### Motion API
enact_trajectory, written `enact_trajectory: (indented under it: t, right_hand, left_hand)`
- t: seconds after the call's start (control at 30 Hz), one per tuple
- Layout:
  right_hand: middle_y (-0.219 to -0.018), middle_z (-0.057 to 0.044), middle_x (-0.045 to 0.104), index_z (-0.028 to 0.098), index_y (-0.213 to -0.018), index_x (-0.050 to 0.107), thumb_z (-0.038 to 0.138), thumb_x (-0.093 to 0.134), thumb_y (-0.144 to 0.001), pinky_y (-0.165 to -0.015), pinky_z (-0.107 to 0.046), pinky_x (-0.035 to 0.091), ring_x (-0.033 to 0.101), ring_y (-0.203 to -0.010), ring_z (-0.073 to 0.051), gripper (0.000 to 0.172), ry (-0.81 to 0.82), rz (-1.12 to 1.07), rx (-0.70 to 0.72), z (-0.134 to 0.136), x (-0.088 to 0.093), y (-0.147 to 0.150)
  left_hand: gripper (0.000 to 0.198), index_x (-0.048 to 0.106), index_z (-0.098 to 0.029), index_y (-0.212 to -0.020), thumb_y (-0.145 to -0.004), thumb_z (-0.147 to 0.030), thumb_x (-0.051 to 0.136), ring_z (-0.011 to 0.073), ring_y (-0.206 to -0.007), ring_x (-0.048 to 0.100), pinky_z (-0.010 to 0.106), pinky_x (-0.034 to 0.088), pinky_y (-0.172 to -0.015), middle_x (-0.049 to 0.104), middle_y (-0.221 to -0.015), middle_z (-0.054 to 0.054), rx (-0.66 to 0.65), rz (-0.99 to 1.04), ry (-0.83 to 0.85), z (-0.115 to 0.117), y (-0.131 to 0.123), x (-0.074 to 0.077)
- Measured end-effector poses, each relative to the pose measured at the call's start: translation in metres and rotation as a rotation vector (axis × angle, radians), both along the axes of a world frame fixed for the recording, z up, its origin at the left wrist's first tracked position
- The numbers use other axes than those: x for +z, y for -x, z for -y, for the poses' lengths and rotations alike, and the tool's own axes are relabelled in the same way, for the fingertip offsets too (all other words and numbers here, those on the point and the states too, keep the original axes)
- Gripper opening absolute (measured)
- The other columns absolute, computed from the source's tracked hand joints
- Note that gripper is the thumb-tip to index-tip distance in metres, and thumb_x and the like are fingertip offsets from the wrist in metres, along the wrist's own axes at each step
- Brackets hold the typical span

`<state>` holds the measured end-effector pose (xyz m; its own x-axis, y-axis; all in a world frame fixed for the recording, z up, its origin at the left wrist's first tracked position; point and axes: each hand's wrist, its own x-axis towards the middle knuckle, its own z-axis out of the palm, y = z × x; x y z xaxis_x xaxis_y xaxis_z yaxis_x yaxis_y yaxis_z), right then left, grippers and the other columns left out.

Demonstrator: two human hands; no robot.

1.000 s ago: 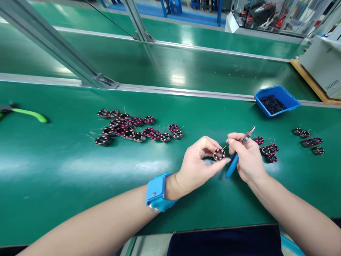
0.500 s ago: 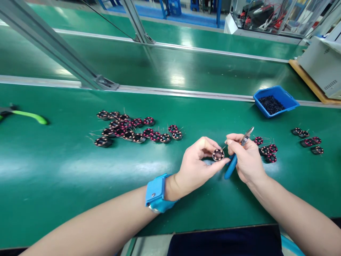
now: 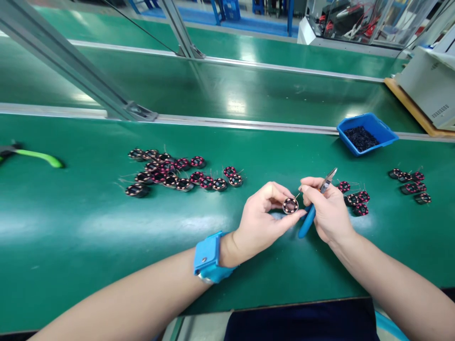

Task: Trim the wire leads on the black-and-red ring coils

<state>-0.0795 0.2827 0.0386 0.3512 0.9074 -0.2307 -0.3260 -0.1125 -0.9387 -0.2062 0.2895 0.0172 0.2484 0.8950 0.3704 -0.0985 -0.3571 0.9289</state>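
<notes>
Between the thumb and fingers of my left hand (image 3: 265,218) is a small round coil part (image 3: 290,205), its ringed face turned up. A blue strap (image 3: 209,258) circles my left wrist. My right hand (image 3: 327,208) holds blue-handled pliers (image 3: 307,221) across its palm, their metal jaws pointing up and away. The right thumb and forefinger are pinched together beside a thin wire at the coil part's upper right edge. Whether they grip the wire is too small to tell.
Several similar coil parts (image 3: 184,184) lie left of my hands, with more groups (image 3: 360,209) on the right. A blue bin (image 3: 386,138) of small dark pieces stands at the back right. Green-handled pliers (image 3: 40,155) lie far left. A metal rail (image 3: 231,122) crosses behind.
In the far right group, another coil part now shows near the back. The view has shifted very slightly; both hands keep nearly the same pose.
</notes>
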Motion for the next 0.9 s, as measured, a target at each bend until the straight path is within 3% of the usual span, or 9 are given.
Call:
enact_trajectory:
  t: [0.6,0.9]
  right_hand:
    - [-0.054,0.006,0.051,0.017,-0.072,0.067,0.022,0.07,-0.06,-0.057,-0.024,0.04,0.047,-0.053,-0.008,0.013,-0.061,0.085,0.01,0.0026,-0.0023,-0.0006]
    - [-0.063,0.002,0.061,0.019,-0.076,0.067,0.02,0.068,-0.066,-0.053,-0.024,0.043,0.053,-0.056,-0.011,0.011,-0.136,0.253,0.058,0.0076,-0.0019,-0.0024]
  left_hand:
    - [0.032,0.048,-0.016,-0.077,-0.066,-0.009,0.077,0.0069,-0.069,0.06,0.016,0.054,-0.061,0.058,-0.084,0.0,0.008,0.0,-0.011,0.0007,0.001,-0.0013]
    - [0.031,0.048,-0.017,-0.076,-0.067,-0.009,0.076,0.0075,-0.068,0.06,0.017,0.054,-0.059,0.058,-0.083,0.0,0.027,0.017,-0.016,0.0003,0.0016,-0.0016]
